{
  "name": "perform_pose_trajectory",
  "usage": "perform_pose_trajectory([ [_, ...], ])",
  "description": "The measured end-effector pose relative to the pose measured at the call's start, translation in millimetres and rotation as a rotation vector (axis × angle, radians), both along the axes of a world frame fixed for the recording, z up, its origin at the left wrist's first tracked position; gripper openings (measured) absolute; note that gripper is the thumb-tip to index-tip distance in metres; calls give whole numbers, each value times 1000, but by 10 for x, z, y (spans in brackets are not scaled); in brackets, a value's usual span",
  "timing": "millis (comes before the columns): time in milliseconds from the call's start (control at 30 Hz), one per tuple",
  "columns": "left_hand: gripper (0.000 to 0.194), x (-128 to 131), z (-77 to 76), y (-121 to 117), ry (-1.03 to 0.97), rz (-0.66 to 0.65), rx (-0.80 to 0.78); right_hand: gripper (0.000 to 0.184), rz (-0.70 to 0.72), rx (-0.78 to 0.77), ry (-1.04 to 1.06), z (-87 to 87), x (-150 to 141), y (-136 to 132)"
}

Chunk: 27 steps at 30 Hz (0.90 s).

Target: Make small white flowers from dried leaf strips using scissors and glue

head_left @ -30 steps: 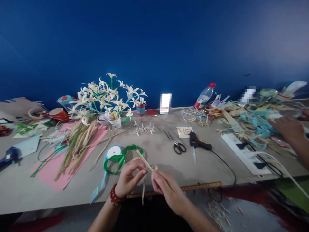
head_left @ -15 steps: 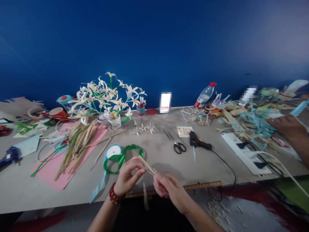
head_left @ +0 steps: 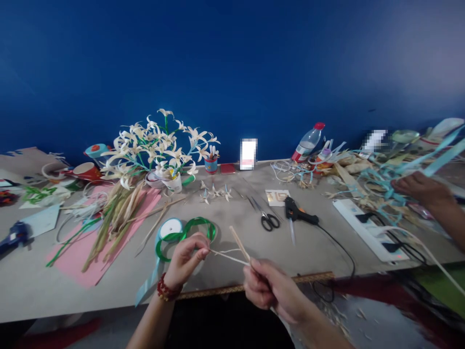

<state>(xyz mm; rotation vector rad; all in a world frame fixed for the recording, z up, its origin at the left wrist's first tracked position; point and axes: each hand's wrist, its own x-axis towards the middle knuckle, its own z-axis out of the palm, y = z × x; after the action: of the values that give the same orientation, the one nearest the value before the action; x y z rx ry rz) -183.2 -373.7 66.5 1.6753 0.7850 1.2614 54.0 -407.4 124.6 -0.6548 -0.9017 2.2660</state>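
Observation:
My right hand (head_left: 262,283) is closed round a pale, flat strip of dried husk (head_left: 240,242), which points up and left from the fist. Thin pale strands (head_left: 230,256) stretch between my two hands above the table's front edge. My left hand (head_left: 191,257), with a red bead bracelet on the wrist, pinches their left ends between thumb and fingers. Just behind it lie a loop of green ribbon (head_left: 199,223) and a spool of light blue ribbon (head_left: 170,228). What else the right fist covers is hidden.
Black scissors (head_left: 271,221) and a black glue gun (head_left: 300,213) lie beyond my right hand. A white power strip (head_left: 366,232) is farther right, near a co-worker's hand (head_left: 421,189) holding blue ribbon. White handmade flowers (head_left: 160,140) stand at left behind pink paper (head_left: 78,261) with dried husks.
My hands have drawn apart, the right one moving right, and the thin strands now span the gap between them. The co-worker's hand has shifted left.

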Motion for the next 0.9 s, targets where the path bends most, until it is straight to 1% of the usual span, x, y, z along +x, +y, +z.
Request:
perform_pose_trajectory([
  [167, 19, -79, -27, -7, 43, 33, -48, 53, 53, -69, 119, -17, 123, 41],
  [267, 23, -106, -23, -5, 75, 39, -76, 52, 103, -101, 231, -99, 171, 42],
  [367, 25, -121, -26, -2, 78, 54, -121, 53, 152, -97, 392, -169, 238, 15],
  [433, 26, -125, -36, -7, 71, 79, -177, 57, 126, -80, 435, -163, 322, 15],
  [467, 26, -124, -43, -15, 58, 92, -217, 59, 69, -64, 382, -146, 374, 28],
  [500, 25, -118, -51, -26, 28, 103, -262, 59, -29, -38, 269, -125, 430, 51],
  [533, 25, -106, -58, -40, -22, 112, -311, 59, -162, 9, 94, -110, 483, 84],
  [600, 23, -60, -66, -77, -166, 112, -394, 52, -446, 210, -399, -127, 561, 169],
  [633, 22, -26, -65, -98, -243, 103, -420, 47, -559, 325, -627, -170, 577, 214],
  [667, 21, 15, -60, -118, -310, 86, -436, 41, -637, 442, -830, -238, 578, 259],
  [700, 20, 61, -51, -139, -364, 64, -440, 36, -670, 541, -982, -325, 562, 300],
  [733, 19, 109, -38, -159, -410, 40, -434, 32, -667, 617, -1081, -424, 535, 339],
  [800, 18, 205, -4, -197, -488, -11, -404, 28, -584, 827, -1285, -615, 461, 412],
  [833, 17, 249, 14, -214, -512, -38, -392, 28, -557, 916, -1355, -687, 425, 446],
  [900, 15, 323, 45, -241, -524, -82, -384, 27, -553, 1017, -1420, -749, 365, 503],
])
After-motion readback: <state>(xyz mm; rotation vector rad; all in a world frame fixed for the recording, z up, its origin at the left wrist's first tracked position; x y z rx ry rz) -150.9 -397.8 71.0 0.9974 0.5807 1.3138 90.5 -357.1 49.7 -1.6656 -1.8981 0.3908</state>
